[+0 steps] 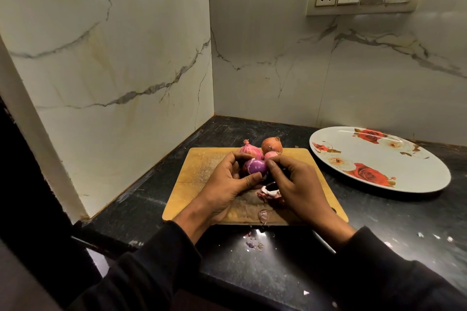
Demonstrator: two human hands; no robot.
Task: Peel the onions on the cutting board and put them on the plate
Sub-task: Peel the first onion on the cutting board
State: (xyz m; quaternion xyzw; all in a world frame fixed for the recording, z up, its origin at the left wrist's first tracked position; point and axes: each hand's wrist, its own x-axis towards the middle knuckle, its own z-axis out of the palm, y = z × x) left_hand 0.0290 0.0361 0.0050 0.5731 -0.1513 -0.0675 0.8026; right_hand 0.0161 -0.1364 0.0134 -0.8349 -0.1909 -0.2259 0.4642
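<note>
While the left hand cups the half-peeled onion over the cutting board, the right hand pinches skin at its 3 o'clock side (plate lies bare, further toward 3 o'clock, nearer that hand).

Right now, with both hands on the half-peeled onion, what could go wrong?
1. The onion looks smooth where it is bare; it may slip from the left hand while the right hand pulls skin.
2. The peels lie near the board front edge; more may fall onto the counter, where scraps already lie.
3. The plate is off to the right, so carrying means a reach.
</note>
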